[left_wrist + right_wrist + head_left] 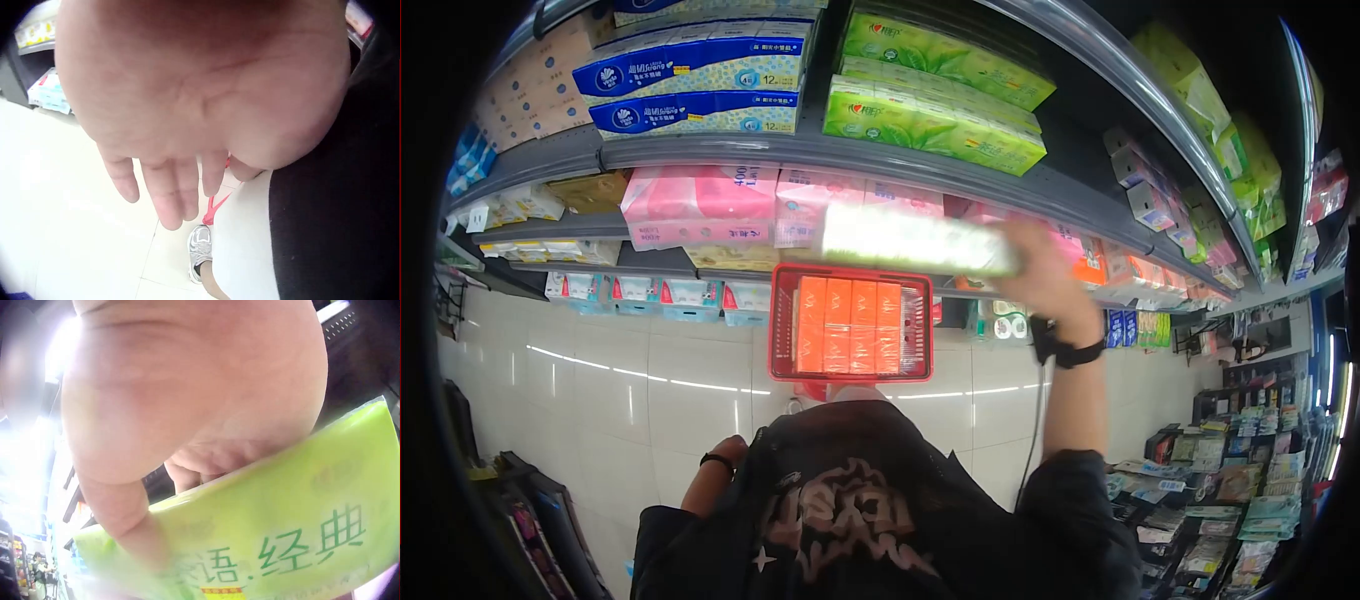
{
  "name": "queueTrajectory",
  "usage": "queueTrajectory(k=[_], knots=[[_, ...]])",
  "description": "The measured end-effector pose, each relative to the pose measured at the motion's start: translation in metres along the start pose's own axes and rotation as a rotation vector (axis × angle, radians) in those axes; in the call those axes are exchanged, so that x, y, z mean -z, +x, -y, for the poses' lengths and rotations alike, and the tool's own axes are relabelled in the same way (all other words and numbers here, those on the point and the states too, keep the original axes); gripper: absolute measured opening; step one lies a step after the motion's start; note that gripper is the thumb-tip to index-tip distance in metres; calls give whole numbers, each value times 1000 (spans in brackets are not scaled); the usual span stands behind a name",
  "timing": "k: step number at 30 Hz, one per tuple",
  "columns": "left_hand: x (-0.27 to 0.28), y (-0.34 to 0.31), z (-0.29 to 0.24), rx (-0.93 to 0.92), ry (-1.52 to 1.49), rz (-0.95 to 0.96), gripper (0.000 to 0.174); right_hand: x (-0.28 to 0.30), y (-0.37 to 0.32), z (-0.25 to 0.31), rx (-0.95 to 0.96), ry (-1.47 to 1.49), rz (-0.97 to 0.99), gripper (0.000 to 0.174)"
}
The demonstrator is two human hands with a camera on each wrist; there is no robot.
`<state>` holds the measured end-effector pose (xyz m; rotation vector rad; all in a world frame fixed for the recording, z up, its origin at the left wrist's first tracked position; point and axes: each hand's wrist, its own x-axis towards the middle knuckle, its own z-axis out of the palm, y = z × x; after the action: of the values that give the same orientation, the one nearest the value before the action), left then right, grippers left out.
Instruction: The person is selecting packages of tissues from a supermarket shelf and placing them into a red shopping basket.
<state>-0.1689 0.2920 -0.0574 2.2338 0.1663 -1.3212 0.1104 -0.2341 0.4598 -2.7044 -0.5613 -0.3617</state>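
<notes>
My right hand (1045, 275) grips one end of a long green tissue pack (294, 512), thumb on its printed face and fingers behind it in the right wrist view. In the head view that pack is blurred and pale, held above the far rim of a red shopping basket (850, 378). Orange tissue packs (835, 325) stand in a row inside the basket. My left hand (206, 87) hangs at my side with fingers relaxed and nothing in them, near my white-clad leg.
On the upper shelf sit green tissue packs (935, 125) and blue tissue packs (700, 85). Pink packs (700, 205) fill the shelf below, behind the basket. A grey shelf edge (750, 150) runs across in front of me. Goods on a display (1250, 470) stand at right.
</notes>
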Motion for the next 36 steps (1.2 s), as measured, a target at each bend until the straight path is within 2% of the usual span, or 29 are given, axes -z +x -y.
queueTrajectory(k=[2,4,6,8,10,12,13,17,20,21,22,24,26,27,29,30,31,32,33,34,36], knots=[[11,-5,-9,-12,116,11,39,36,32,2,31,29,-104,58],[16,2,-7,-142,300,31,35,55,61,-5,55,121,-168,52],[15,4,-4,-116,297,-1,33,53,91,-19,91,38,-226,50],[19,1,-2,-224,373,-5,35,45,112,-30,126,-44,-285,49],[28,-24,-26,-95,236,-13,38,27,131,-38,162,-228,-302,50],[6,0,5,-130,30,-19,44,11,151,-54,137,-239,-260,53],[1,1,9,-28,-59,-40,48,4,159,-60,104,-273,-293,56],[-12,-19,9,21,-10,-6,47,-15,182,-66,30,-361,-341,64],[-17,-35,3,127,-65,9,49,-25,184,-52,11,-401,-368,65],[-16,-36,7,4,25,66,53,-27,184,-49,17,-401,-360,65],[-21,-34,11,6,18,73,53,-29,182,-47,43,-400,-371,63],[-30,-29,16,135,-101,23,53,-36,183,-53,64,-398,-372,61],[-14,-38,-2,119,-70,43,47,-44,190,-68,151,-453,-467,58],[-8,-39,-7,108,-33,33,45,-42,187,-62,146,-452,-460,58],[-17,-22,9,73,22,12,41,-38,181,-32,214,-386,-626,49],[-13,-19,11,11,132,27,37,-44,175,-26,220,-384,-610,49],[-11,-15,7,-53,236,51,34,-49,165,-22,296,-370,-599,45],[-7,-19,-2,-6,212,-17,33,-53,155,-17,368,-360,-593,41],[-4,-16,-3,31,153,-2,34,-66,146,-9,465,-375,-576,33],[0,-14,-3,69,99,7,35,-82,138,-1,390,-434,-486,40],[2,-12,1,68,108,36,35,-106,134,4,389,-335,-464,52]])
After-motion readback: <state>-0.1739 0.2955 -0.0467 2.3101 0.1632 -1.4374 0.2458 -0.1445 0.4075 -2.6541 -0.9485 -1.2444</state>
